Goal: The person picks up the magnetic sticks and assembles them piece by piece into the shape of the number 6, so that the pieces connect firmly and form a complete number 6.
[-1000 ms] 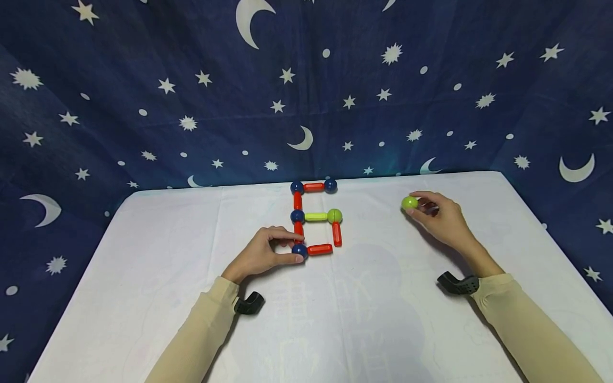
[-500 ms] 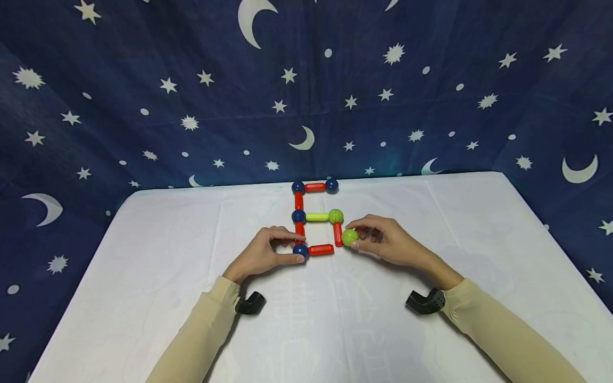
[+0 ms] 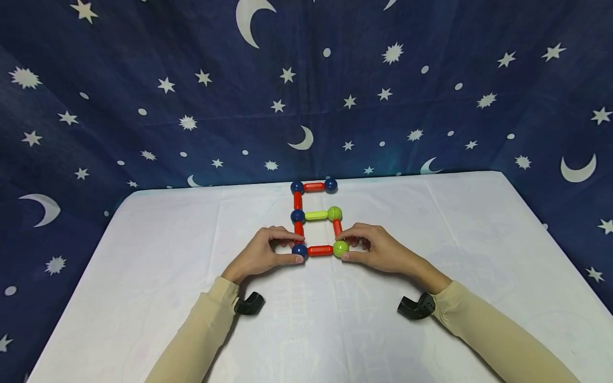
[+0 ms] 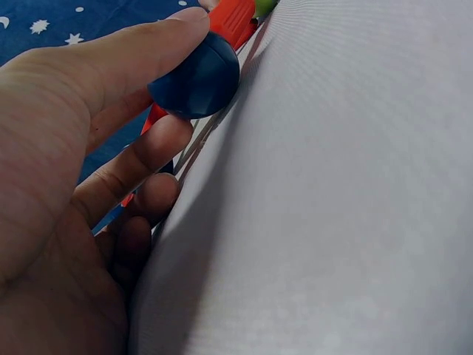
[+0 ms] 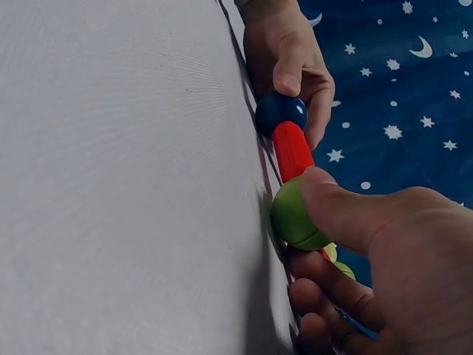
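Observation:
My left hand [image 3: 268, 249] pinches the near-left blue ball [image 4: 203, 78] between thumb and fingers. On the right, my right hand [image 3: 375, 249] pinches a green ball [image 3: 340, 249] at the near-right corner. A red rod [image 3: 320, 250] spans between these two balls. Another red rod [image 3: 337, 229] runs from the held green ball up to a second green ball [image 3: 334, 213], its near end partly behind my right fingers. A yellow-green rod [image 3: 316, 215] joins that second green ball to the middle blue ball [image 3: 297, 216]. Together they form a square.
Above the square, a red rod [image 3: 298, 201] leads to a blue ball [image 3: 297, 187], and a further red rod [image 3: 314, 187] to another blue ball [image 3: 330, 185]. A white cloth covers the table [image 3: 167, 239]. A dark blue star-and-moon curtain [image 3: 215, 96] hangs behind.
My right hand has brought the green ball leftward from the table's right side to the square's near-right corner, where the two red rods meet it. My left hand has stayed on the blue ball.

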A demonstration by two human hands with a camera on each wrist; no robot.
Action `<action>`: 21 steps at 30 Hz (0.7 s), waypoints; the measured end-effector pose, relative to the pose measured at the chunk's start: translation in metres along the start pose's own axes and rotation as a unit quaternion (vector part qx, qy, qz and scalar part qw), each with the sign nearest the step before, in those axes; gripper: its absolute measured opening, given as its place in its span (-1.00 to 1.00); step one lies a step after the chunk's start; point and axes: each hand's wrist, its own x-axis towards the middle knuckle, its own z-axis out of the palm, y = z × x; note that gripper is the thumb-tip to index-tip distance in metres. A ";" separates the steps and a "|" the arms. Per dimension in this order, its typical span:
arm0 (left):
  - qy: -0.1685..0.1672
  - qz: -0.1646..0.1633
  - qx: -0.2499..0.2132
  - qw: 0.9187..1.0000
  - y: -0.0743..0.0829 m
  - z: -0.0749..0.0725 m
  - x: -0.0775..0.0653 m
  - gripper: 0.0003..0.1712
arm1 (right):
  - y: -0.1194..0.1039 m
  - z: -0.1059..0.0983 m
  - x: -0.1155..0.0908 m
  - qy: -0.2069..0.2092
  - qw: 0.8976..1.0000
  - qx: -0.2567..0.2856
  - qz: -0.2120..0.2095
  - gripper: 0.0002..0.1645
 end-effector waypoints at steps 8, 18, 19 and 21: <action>-0.001 0.003 0.005 1.000 -0.001 0.000 0.000 -0.54 | -0.001 0.001 0.000 0.002 1.000 -0.016 0.013 -0.51; 0.000 0.008 0.003 1.000 0.000 0.000 0.000 -0.53 | -0.004 0.003 0.004 -0.038 0.997 -0.054 0.043 -0.40; 0.000 0.007 0.002 1.000 0.000 0.000 0.000 -0.53 | -0.004 0.004 0.004 -0.036 0.997 -0.054 0.040 -0.41; 0.000 0.007 0.002 1.000 0.000 0.001 0.000 -0.53 | -0.003 0.004 0.003 -0.032 0.997 -0.053 0.036 -0.42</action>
